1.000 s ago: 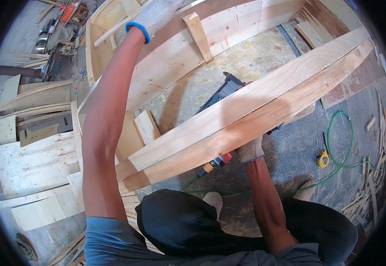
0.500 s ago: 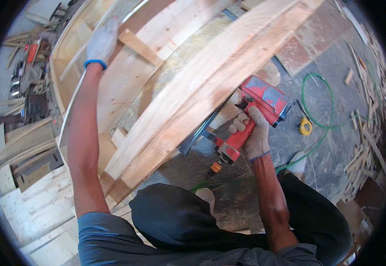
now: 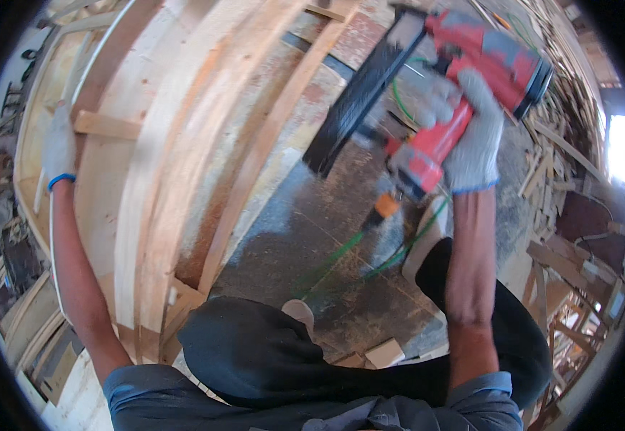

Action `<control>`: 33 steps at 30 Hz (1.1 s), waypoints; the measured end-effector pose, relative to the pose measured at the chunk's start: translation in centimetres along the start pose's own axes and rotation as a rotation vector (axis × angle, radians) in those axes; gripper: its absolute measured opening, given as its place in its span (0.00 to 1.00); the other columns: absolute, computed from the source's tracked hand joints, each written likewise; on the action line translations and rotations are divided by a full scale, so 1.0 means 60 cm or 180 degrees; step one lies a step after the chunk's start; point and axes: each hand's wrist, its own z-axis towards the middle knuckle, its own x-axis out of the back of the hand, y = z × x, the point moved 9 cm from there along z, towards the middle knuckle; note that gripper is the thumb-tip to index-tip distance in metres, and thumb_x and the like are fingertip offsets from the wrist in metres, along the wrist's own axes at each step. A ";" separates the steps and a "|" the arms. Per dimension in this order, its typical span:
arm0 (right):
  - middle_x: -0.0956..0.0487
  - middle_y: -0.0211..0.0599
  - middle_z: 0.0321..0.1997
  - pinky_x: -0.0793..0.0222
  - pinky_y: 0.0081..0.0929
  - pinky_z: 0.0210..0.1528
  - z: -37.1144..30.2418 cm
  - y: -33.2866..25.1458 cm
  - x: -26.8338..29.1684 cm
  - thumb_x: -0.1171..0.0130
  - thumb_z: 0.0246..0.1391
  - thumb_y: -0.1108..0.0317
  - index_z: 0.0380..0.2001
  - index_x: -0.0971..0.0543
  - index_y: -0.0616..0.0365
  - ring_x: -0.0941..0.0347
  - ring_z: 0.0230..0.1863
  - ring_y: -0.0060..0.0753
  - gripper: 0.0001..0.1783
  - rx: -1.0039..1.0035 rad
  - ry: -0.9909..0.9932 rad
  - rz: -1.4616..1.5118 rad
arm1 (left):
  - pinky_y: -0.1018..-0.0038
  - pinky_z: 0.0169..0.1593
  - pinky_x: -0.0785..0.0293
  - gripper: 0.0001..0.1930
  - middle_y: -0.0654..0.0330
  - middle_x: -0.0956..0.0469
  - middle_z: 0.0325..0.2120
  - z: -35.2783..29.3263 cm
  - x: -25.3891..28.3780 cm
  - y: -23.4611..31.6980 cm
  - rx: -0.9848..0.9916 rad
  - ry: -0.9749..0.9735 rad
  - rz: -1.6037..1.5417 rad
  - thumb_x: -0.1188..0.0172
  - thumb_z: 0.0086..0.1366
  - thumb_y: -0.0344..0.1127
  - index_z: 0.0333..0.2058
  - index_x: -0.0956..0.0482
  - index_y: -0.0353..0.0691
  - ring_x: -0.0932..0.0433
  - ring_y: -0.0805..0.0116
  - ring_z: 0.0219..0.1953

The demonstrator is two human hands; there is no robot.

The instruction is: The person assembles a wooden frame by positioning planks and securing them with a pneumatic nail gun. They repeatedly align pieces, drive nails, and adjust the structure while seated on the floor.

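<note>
My right hand [image 3: 476, 136], in a pale knit glove, is wrapped around the handle of a red nail gun [image 3: 488, 54]. Its long black magazine slants down and left, and an orange fitting [image 3: 386, 205] joins the handle's base to a green air hose [image 3: 345, 248]. The gun is raised off the wood, slightly blurred. On the far left, my gloved left hand [image 3: 59, 144] grips the pale-edged rim of a large wooden frame [image 3: 115, 147], beside a short crosspiece [image 3: 108, 126]. Its fingertips are partly hidden. Between my hands run long, layered, curved boards [image 3: 183, 136] of the frame.
Scrap strips of wood [image 3: 542, 169] are heaped along the right side. Small wood blocks [image 3: 384, 353] lie on the dark, dusty floor [image 3: 305, 237] close to my legs. A wooden stand [image 3: 578, 287] is at the lower right, and clutter lines the left edge.
My right hand has lifted the nail gun up and to the right, away from the boards. The view has turned, and the frame now shows farther left. My left hand stays on it.
</note>
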 end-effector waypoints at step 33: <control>0.17 0.62 0.39 0.23 0.54 0.44 -0.516 -0.183 0.638 0.36 0.52 0.50 0.53 0.36 0.61 0.19 0.41 0.66 0.35 -0.1636 0.3253 -0.6673 | 0.71 0.74 0.49 0.30 0.52 0.38 0.70 0.024 -0.108 -0.163 0.0757 -0.0617 -0.1975 0.57 0.80 0.46 0.70 0.42 0.28 0.40 0.63 0.71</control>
